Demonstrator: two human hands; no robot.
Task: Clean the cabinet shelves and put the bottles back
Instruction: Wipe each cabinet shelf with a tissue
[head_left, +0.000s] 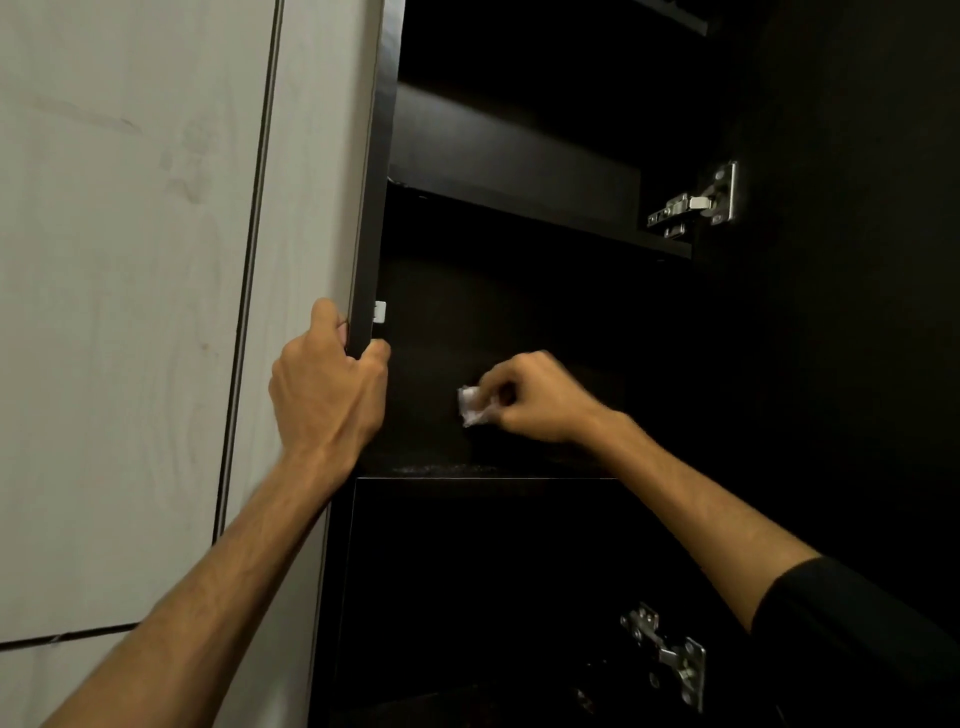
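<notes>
Cabinet door edge (370, 218) is gripped by left hand (327, 384); small white wad (475, 407) is pinched in right hand (535, 400) above dark shelf (467, 470). No bottles in view. Risk: dust at shelf lip could be pushed over the edge by an outward wipe

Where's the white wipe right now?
In the head view the white wipe sits mid-frame inside the dark cabinet, pinched in the right hand just above the shelf edge, right of the left hand holding the door edge.
</notes>
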